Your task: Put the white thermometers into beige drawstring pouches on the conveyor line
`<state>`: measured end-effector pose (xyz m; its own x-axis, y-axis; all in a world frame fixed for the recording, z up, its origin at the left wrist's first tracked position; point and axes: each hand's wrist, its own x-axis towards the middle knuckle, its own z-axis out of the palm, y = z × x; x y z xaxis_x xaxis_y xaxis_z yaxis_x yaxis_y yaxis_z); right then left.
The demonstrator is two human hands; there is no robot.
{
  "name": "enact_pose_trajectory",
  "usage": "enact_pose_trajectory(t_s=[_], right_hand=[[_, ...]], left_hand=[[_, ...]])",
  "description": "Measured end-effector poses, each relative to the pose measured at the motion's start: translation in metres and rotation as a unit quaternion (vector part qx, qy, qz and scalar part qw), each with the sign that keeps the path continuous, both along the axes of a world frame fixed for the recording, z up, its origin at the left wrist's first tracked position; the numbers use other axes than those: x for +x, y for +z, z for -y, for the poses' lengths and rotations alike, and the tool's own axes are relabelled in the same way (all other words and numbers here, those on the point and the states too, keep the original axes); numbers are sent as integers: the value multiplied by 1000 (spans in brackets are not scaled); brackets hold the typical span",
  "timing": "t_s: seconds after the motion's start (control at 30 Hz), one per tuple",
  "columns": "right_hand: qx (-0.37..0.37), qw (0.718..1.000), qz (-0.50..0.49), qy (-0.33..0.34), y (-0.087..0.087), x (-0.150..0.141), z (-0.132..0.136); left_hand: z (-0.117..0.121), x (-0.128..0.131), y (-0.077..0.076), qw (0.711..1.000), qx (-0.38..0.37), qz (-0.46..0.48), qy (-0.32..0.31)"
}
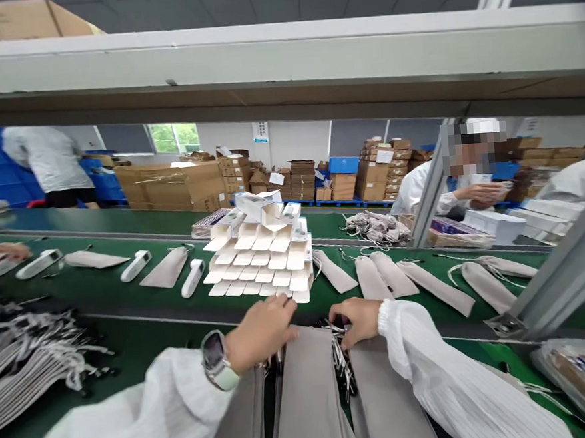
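Note:
Stacks of grey drawstring pouches [307, 391] lie in front of me, with white cords and dark cord ends [343, 365] bunched between two of them. My left hand [265, 328], with a watch on its wrist, reaches over the far end of the middle stack; its fingers are loosely extended and the thumb is at the pouch edge. At the far end of the right-hand stack [387, 392] is my right hand [359, 318]. Its fingers are bent but apart, beside the cords. Neither hand visibly holds anything.
Open white boxes [260, 261] are piled ahead on the green belt. White handheld devices [193, 278] and single pouches [440, 285] lie along it. More pouches [27, 364] are heaped left. A metal post [561, 273] stands right; a shelf [281, 59] crosses overhead. A co-worker's hand [4, 252] is far left.

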<state>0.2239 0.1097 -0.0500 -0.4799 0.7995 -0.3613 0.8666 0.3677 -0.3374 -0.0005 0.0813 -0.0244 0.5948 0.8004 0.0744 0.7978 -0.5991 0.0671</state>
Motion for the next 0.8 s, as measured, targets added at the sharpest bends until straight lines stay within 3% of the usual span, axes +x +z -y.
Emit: enact_pose_trajectory(t_s=[0.1,0.2,0.3,0.37,0.53,0.6,0.67,0.8], right_hand=[[83,996,12,-29,10,-2,7],[101,994,8,-30,19,-8,16],[72,997,-14,0,26,-11,24],[67,998,-9,-3,31,-10,27],[84,996,9,-7,42,-7,32],[91,996,19,-8,42,-10,35],[97,995,19,5,41,-17,39],[99,994,6,48,33,-32,44]], left_hand=[[6,-37,33,996,60,32,59],[17,-76,64,976,147,56,151],[39,-107,70,951,200,38,234],[61,-123,52,939,182,34,289],[117,-155,-44,932,41,59,355],[129,-161,-71,923,-4,76,376],[132,-161,-83,920,-17,78,383],[131,-156,-84,929,-15,62,365]])
